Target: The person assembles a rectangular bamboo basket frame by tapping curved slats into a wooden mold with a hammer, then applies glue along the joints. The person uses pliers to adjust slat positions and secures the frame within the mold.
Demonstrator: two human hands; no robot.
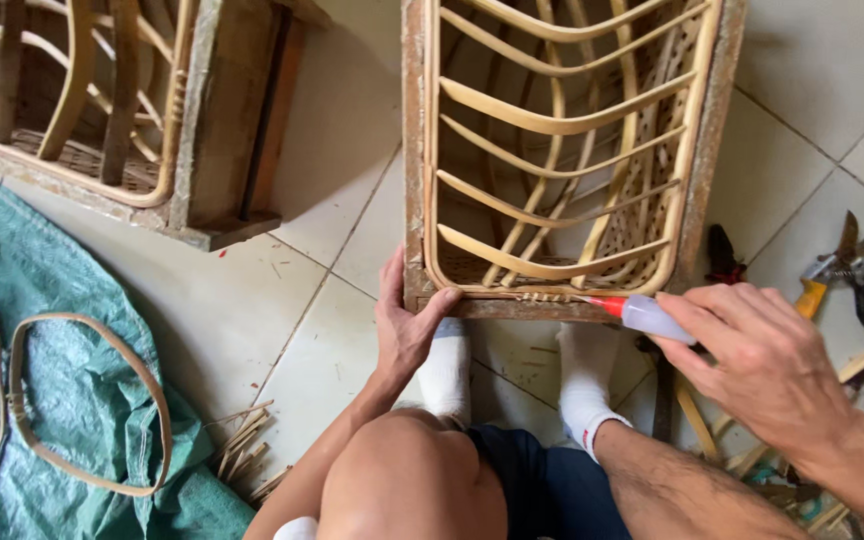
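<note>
My left hand (pixel 404 322) grips the near left corner of a wooden frame (pixel 413 150) that carries curved rattan slats (pixel 552 125). My right hand (pixel 752 355) holds a small clear glue bottle (pixel 652 318) with a red nozzle (pixel 604 304). The nozzle tip touches a wrapped cane binding (pixel 542 296) on the frame's near rail. My knees and white-socked feet (pixel 449 372) sit just below the frame.
A second rattan frame (pixel 132 120) lies at the upper left. A green tarp (pixel 62 400) holds a bent cane loop (pixel 92 400). Cane scraps (pixel 247 440) lie by my knee. Yellow-handled pruning shears (pixel 837 265) and red pliers (pixel 722 255) rest on the tiles at the right.
</note>
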